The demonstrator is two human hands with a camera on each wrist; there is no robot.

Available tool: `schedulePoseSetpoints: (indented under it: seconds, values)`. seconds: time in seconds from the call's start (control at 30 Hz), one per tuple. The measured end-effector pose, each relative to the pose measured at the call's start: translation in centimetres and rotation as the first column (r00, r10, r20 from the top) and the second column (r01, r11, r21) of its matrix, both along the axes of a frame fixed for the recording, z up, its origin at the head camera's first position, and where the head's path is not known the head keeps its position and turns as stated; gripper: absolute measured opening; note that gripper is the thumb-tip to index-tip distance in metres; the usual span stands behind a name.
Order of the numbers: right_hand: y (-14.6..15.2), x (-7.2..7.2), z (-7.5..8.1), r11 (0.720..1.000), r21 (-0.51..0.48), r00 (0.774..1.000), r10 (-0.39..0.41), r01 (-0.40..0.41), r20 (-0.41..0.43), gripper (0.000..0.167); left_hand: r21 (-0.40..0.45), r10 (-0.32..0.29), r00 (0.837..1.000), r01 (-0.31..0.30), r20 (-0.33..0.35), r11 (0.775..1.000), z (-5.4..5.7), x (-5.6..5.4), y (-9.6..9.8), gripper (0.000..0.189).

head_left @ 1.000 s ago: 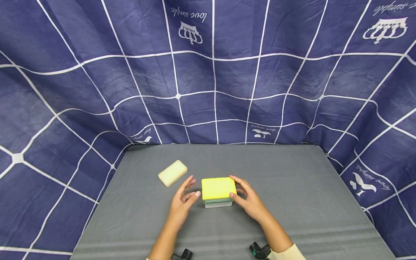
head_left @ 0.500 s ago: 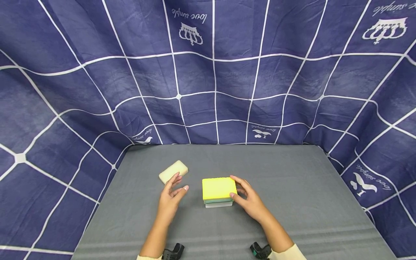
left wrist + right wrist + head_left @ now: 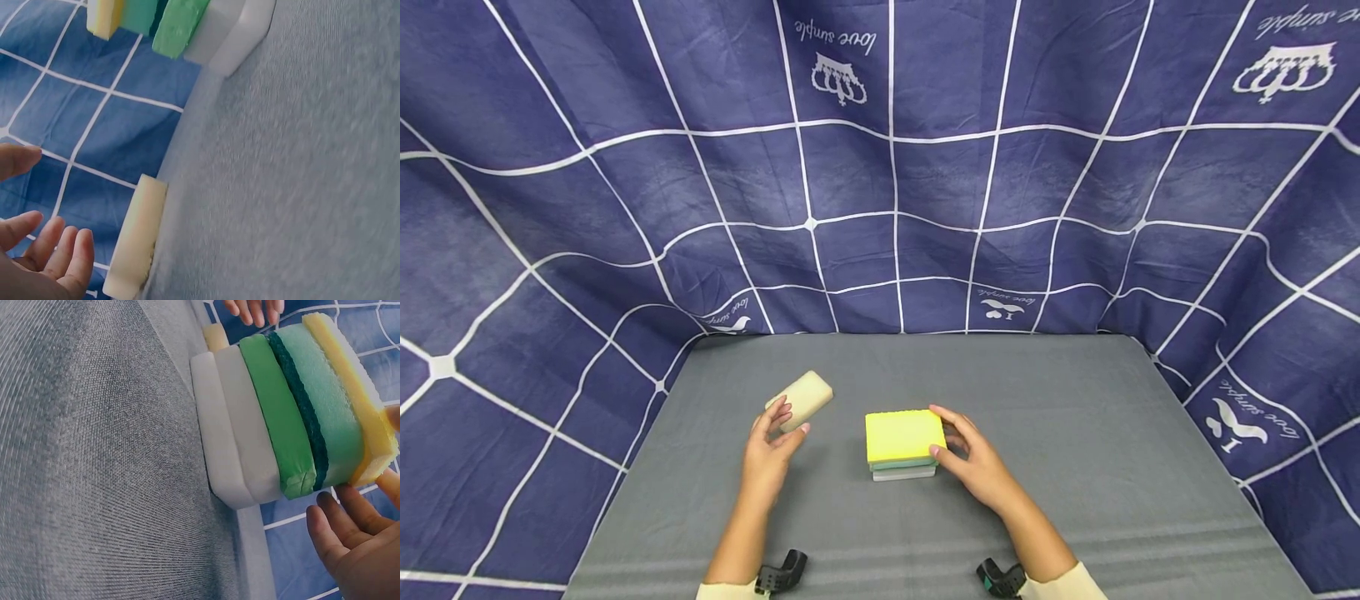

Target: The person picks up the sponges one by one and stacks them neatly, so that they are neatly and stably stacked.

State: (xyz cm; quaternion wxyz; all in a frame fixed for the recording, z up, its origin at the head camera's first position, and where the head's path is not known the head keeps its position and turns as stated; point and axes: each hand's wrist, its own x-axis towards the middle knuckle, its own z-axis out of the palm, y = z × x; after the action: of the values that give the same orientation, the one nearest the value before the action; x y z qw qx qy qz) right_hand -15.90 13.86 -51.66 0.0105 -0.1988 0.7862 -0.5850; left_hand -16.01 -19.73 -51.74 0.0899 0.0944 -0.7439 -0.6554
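Observation:
A stack of sponges stands mid-table, and the yellow sponge [image 3: 906, 435] lies on top. Beneath it, the right wrist view shows a teal sponge [image 3: 328, 394] with a dark green scouring layer, a green sponge [image 3: 278, 419], then white blocks [image 3: 215, 425] at the bottom. My right hand [image 3: 973, 462] holds the yellow sponge at its right end, index finger at the far corner and thumb at the near one. My left hand [image 3: 765, 458] has its fingers apart and holds nothing. Its fingertips overlap the cream sponge [image 3: 808, 395] in the head view; the left wrist view shows a gap between them.
Grey cloth covers the table [image 3: 1060, 400]. A blue curtain with white lines [image 3: 940, 183] hangs along the back and both sides. Each wrist wears a black camera mount, such as the left mount [image 3: 784, 572].
My left hand has moved left, away from the stack and over to the cream sponge. My right hand and the stack have stayed where they were.

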Motion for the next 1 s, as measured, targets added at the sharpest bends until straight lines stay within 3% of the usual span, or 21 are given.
schedulePoseSetpoints:
  seconds: [0.3,0.5,0.63,0.83,1.0]
  values:
    - [0.0,0.0,-0.1,1.000,-0.004,1.000,0.000,0.000,-0.001,0.058,-0.041,0.061,0.997,-0.059,0.043,0.997,-0.6,-1.1,-1.5,0.069]
    - [0.1,-0.1,-0.2,1.000,-0.002,1.000,0.004,-0.004,-0.011,0.058,-0.088,0.073,0.984,-0.060,0.159,0.994,-1.0,-1.3,-2.4,0.077]
    - [0.1,-0.2,-0.1,1.000,-0.002,1.000,0.001,-0.001,-0.007,0.058,-0.100,0.084,0.980,-0.067,0.182,0.993,-1.4,-1.5,-2.7,0.080]
    - [0.1,-0.3,-0.2,1.000,0.000,1.000,0.007,-0.007,-0.006,0.059,-0.117,0.079,0.975,-0.055,0.206,0.992,-2.2,-2.0,-3.1,0.083]
    - [0.1,-0.4,-0.2,1.000,-0.002,1.000,0.008,-0.008,0.005,0.060,-0.148,0.043,0.973,-0.010,0.227,0.989,-2.6,-2.6,-3.5,0.088]
